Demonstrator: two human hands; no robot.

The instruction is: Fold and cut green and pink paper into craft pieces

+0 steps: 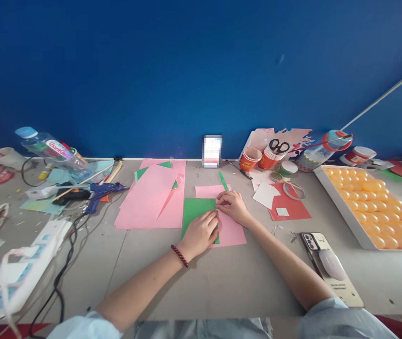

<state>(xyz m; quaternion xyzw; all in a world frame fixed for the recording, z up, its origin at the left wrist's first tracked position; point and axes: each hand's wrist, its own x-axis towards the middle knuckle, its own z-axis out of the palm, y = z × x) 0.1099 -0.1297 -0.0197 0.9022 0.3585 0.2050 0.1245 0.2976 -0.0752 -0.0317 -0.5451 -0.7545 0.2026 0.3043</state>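
Note:
A sheet of green paper (197, 205) lies on a larger piece of pink paper (234, 234) at the middle of the table. My left hand (201, 231) rests over the lower right part of the green sheet, fingers stretched out and pressing it down. At the sheet's upper right edge, my right hand (232, 206) has its fingertips pinched together on the green paper. Its palm and wrist lie over the pink paper. A narrow green strip (223, 181) sticks out just beyond the right hand. What lies under the left fingers is hidden.
Left are pink sheets (147, 197), a blue glue gun (103, 190) and a white power strip (27, 268) with cables. Right are paper cups (250, 159), scissors (279, 146), red paper (292, 208), a phone (351, 287) and a tray of orange balls (365, 245). A blue wall rises behind.

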